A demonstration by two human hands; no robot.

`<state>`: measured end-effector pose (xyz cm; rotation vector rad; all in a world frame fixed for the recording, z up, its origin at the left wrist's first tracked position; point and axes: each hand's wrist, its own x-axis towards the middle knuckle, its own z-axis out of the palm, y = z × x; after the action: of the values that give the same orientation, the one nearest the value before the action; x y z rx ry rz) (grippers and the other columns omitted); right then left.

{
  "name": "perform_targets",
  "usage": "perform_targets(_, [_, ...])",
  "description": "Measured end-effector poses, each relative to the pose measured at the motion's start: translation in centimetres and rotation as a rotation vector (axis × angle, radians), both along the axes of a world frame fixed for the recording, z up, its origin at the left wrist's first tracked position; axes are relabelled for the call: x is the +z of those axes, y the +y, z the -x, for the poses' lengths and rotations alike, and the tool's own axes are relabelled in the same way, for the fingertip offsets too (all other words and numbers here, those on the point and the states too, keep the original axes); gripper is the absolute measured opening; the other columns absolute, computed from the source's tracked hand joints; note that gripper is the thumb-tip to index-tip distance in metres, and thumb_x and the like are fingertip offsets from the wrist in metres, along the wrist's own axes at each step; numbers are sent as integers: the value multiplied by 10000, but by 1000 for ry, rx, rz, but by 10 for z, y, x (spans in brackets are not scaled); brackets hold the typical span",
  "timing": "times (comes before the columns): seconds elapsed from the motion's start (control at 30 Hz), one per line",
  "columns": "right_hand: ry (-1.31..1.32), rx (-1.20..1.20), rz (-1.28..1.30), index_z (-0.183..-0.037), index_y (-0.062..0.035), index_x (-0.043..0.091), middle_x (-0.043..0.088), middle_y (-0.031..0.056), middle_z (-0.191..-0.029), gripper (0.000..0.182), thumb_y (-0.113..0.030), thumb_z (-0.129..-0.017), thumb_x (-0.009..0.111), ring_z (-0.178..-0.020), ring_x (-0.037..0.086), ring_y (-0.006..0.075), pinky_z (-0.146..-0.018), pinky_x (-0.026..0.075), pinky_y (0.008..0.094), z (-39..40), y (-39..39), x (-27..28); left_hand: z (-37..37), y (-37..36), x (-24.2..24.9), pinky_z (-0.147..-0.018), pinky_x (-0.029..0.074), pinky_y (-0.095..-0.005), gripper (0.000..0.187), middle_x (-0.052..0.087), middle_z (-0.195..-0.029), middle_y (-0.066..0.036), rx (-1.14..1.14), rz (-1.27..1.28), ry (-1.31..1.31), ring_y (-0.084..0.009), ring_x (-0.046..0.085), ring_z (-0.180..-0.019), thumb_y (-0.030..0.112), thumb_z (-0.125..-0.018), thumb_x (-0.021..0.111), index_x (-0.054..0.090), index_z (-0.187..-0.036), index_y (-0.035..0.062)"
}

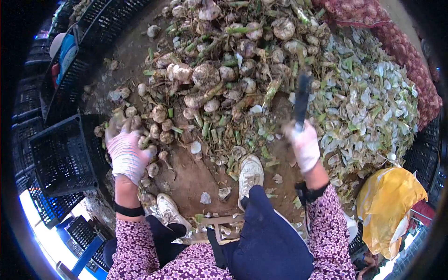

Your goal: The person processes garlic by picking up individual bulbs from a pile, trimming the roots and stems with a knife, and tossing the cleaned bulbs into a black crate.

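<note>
Clock read from view centre. Left hand (126, 150) at 9, fingers half-curled over garlic bulbs (158, 113); blurred, so cannot tell whether its grip has one. Right hand (304, 147) at 3, grip closed round a knife (302, 100), blade towards 12. Main bulb heap (205, 77) at 12. Black crate (63, 156) beside left hand at 9; peelings (368, 102) at 2, mesh sacks (403, 56) beyond; yellow sack (392, 200) at 4; white shoe (251, 175) at 5, between the hands.
</note>
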<state>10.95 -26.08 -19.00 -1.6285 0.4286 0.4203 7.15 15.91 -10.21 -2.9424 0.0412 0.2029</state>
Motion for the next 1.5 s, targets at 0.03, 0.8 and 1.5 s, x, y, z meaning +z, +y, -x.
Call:
perform_targets(0.03, [39, -160, -18, -950, -33, 635, 626, 1, -798, 276, -217, -803, 779, -737, 597, 107, -653, 502, 281, -22, 15, 5, 1, -2, 1, -1015, 450, -470, 429, 654, -1243, -122, 0, -5, -12, -412, 542, -1205, 298, -656, 843, 730, -1030, 123])
perform_targets(0.8, [-469, 930, 692, -877, -74, 625, 615, 167, -779, 117, -188, -850, 638, -699, 643, 372, -607, 506, 467, 50, 48, 52, 40, -146, -88, -606, 540, -294, 233, 742, -928, -63, 54, 1765, 380, -164, 681, -684, 153, -840, 731, 708, -1059, 78])
perform_targets(1.5, [-146, 851, 873, -892, -93, 659, 659, 175, -812, 129, -124, -769, 637, -748, 666, 361, -662, 540, 405, 55, -13, -16, 25, -141, -34, -750, 527, -349, 392, 705, -876, -79, 203, 1261, 907, -258, 653, -782, 368, -712, 781, 695, -994, 110])
